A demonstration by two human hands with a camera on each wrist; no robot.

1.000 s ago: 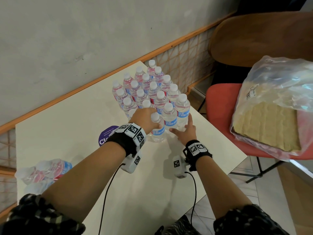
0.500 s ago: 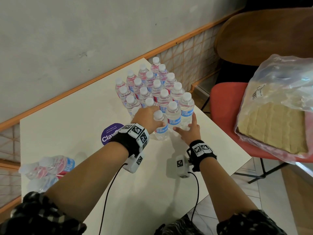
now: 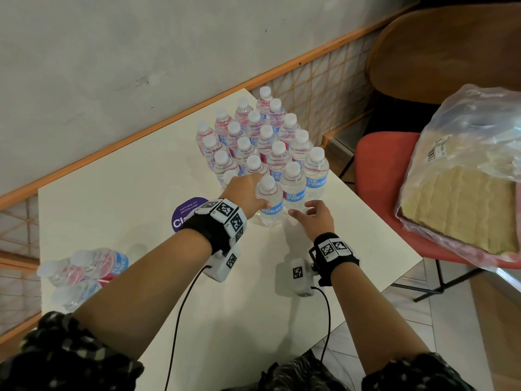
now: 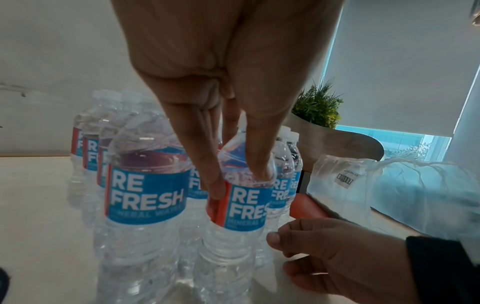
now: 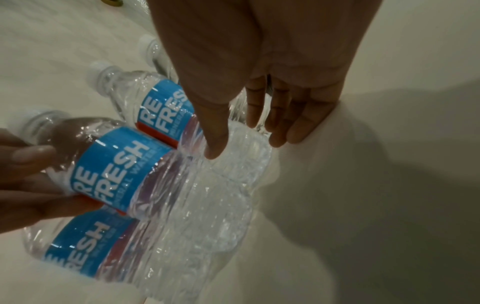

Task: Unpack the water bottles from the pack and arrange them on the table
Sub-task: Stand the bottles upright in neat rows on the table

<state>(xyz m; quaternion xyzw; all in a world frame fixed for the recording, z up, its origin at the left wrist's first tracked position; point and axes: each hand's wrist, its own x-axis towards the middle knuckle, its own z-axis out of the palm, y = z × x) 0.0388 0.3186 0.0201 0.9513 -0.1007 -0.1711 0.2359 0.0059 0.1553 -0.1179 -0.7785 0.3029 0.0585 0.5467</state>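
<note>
Several upright water bottles (image 3: 262, 136) with blue labels stand in rows at the far right of the white table (image 3: 135, 179). My left hand (image 3: 248, 190) grips the nearest front bottle (image 3: 270, 206) by its shoulder, thumb and fingers on either side (image 4: 239, 181). This bottle (image 4: 244, 201) stands on the table against its neighbours. My right hand (image 3: 313, 215) hovers low beside the bottle bases, fingers relaxed and holding nothing (image 5: 246, 133). The rest of the pack (image 3: 84, 269) lies on its side at the table's near left edge.
A purple round sticker (image 3: 183, 218) lies on the table left of my left wrist. A red chair (image 3: 377, 170) to the right carries a large plastic bag (image 3: 465, 165). A brown chair back (image 3: 439, 52) stands behind it. The table's right edge runs close by the bottles.
My right hand has drawn back a little from the front-row bottles, and its fingers have relaxed. My left hand stays on the front bottle.
</note>
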